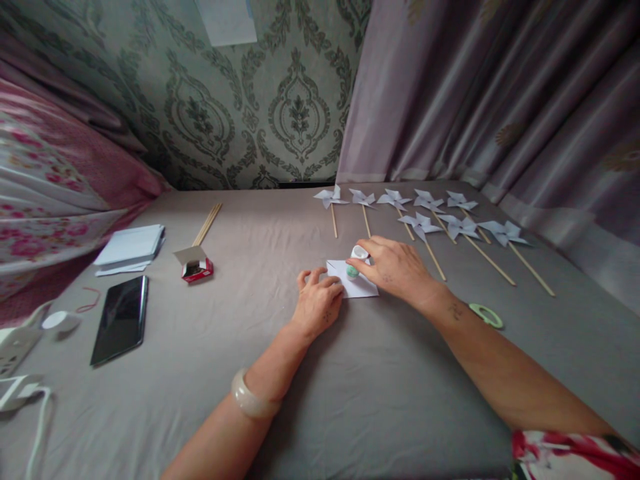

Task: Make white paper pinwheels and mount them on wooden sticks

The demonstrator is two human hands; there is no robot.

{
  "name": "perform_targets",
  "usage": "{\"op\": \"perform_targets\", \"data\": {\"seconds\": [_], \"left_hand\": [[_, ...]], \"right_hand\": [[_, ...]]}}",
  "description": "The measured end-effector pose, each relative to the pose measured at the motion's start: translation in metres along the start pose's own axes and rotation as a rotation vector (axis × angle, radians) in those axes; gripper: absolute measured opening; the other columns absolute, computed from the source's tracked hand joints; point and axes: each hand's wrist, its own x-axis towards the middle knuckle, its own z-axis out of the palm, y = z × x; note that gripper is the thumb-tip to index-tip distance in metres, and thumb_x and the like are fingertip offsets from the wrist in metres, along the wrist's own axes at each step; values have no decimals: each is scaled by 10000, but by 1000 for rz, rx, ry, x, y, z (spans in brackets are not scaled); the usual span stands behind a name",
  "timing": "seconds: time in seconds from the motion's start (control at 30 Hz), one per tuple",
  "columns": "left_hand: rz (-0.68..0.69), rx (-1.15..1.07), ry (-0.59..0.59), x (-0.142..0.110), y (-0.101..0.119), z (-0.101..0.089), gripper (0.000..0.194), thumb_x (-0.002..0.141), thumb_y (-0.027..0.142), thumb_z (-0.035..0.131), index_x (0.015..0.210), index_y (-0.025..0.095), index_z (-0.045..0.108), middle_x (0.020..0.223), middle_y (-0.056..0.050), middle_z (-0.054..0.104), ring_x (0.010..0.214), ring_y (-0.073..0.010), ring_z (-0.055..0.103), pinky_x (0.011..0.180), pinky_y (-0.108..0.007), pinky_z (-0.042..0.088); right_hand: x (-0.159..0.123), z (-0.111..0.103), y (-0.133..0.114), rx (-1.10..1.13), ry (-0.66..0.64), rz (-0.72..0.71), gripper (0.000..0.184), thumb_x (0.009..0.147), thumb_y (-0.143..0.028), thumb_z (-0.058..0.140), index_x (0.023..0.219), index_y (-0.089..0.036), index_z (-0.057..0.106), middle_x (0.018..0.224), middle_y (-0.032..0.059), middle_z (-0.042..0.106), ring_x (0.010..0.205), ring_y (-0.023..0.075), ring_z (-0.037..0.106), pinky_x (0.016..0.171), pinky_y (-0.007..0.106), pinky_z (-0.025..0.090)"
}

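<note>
A small white square of paper point(361, 288) lies on the bed-like grey cloth in front of me, with crease or cut lines near its corners. My left hand point(320, 300) has its fingers bent and pressed on the paper's left edge, pinning it. Between the thumb and fingers of my right hand point(393, 265) is a small white-and-green bottle point(353, 272), tilted with its green part down against the paper. Its round white end faces up; its exact kind is hard to tell.
Several white paper pinwheels point(423, 227) on sticks lie at back right. Green-handled scissors point(486, 316) sit by my right forearm. Leftward are a paper stack point(131, 247), wooden sticks point(207, 223), a red box point(197, 270), a black phone point(120, 321) and a power strip point(17, 350).
</note>
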Motion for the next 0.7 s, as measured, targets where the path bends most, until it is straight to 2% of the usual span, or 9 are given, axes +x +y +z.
{"op": "perform_targets", "data": {"seconds": [0.13,0.33,0.53,0.7], "left_hand": [[-2,-3,2,0,0,0,160,873,234,533,900,255,689,1067,-7,705,1172,-283,476,970,-512,228],[-6,-3,-6,1,0,-1,162,873,230,531,888,265,689,1065,-9,705,1167,-281,476,963,-510,225],[1,-7,4,0,0,0,158,872,225,532,883,255,687,1063,-6,705,1168,-283,475,961,-505,227],[-3,-2,2,0,0,1,161,873,223,530,877,251,689,1056,-10,706,1163,-283,477,964,-503,224]], "right_hand": [[1,-3,2,60,-72,-35,284,912,-378,486,1079,-199,630,956,81,670,854,217,626,690,290,401],[0,-9,10,101,-126,-118,328,929,-251,451,1222,-170,575,1129,106,648,1027,227,606,826,297,438],[0,-14,9,100,-174,-206,299,931,-211,449,1193,-156,581,1177,108,626,1076,228,591,871,300,438],[2,-13,7,47,-166,-167,256,922,-259,476,1112,-155,613,1091,113,647,1017,232,613,830,297,430]]}}
